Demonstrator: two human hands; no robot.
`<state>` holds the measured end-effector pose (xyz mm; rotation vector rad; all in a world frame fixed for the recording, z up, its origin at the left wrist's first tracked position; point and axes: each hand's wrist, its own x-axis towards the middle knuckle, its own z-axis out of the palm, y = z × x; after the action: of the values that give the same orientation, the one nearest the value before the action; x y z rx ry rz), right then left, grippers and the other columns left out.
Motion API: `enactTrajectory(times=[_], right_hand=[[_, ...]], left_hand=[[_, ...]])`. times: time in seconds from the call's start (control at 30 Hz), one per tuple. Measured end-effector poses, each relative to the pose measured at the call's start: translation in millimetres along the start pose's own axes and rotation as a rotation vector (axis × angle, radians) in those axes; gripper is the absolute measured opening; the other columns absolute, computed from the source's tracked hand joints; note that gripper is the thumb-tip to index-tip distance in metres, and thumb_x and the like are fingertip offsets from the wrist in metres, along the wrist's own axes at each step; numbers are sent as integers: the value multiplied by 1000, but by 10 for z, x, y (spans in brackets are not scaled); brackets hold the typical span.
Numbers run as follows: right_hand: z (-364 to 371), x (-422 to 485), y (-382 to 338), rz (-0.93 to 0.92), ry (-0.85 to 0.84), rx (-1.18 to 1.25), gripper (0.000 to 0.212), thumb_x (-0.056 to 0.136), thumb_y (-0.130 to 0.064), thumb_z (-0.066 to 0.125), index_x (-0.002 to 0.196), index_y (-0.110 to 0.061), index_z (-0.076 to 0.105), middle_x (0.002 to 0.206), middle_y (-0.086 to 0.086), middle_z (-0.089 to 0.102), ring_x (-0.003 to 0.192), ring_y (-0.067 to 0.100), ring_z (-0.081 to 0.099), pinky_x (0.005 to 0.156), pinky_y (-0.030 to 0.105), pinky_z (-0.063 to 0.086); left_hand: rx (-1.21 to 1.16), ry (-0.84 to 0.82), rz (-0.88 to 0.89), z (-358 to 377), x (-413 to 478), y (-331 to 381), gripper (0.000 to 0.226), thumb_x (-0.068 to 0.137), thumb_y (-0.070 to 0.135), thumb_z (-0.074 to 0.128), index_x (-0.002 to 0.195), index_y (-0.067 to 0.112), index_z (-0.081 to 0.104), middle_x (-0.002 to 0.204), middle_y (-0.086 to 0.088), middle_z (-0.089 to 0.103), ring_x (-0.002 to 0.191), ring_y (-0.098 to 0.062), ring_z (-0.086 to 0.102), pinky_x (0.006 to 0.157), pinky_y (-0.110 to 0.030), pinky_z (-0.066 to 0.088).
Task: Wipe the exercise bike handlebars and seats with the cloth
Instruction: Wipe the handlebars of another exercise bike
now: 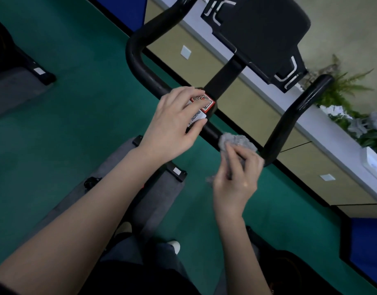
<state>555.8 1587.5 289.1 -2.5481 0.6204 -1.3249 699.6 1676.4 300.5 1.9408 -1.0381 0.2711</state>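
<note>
Head view, L hand grip curled round handlebar centre, R hand grip clamped on cloth, pressed to bar.

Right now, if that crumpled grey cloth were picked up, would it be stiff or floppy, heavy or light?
Probably floppy: the crumpled grey cloth bunches in soft folds under the right hand, a loose end trailing below. Likely light, as a few fingers hold it. Pushed along the black tubular handlebar, it would probably deform, not roll.
</note>
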Motion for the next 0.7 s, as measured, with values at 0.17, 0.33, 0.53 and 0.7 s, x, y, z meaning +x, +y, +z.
enactTrajectory(times=[0.17, 0.33, 0.53, 0.7], right_hand=[[-112, 175, 12, 159, -52, -29, 17, 88, -9, 63, 100, -1, 73, 92, 13, 66, 90, 24, 58, 89, 16, 45], [-65, 670, -101, 198, -418, 44, 11, 87, -8, 66, 93, -8, 75, 88, 4, 72, 85, 20, 62, 76, 4, 33], [103, 1166, 10, 465, -863, 167, 10, 91, -21, 64, 85, -19, 72, 72, -8, 63, 69, 1, 55, 64, 6, 41], [91, 1285, 207, 530, -1067, 252, 14, 91, -21, 65, 78, -23, 69, 75, -2, 68, 73, 9, 60, 81, 29, 50]], left_hand=[[65, -44, 116, 8, 32, 75, 30, 88, 23, 59, 115, 10, 64, 122, -3, 59, 125, -23, 46, 105, -35, 26], [97, -63, 122, 66, 5, 82, 29, 85, 26, 63, 108, 10, 66, 123, -4, 59, 121, -24, 49, 103, -34, 28], [86, -66, 123, 45, -2, 72, 36, 86, 25, 62, 118, 9, 61, 123, -1, 59, 120, -21, 50, 103, -33, 30], [81, -54, 123, 53, 1, 59, 36, 85, 24, 63, 119, 11, 62, 124, 1, 59, 120, -19, 50, 102, -33, 31]])
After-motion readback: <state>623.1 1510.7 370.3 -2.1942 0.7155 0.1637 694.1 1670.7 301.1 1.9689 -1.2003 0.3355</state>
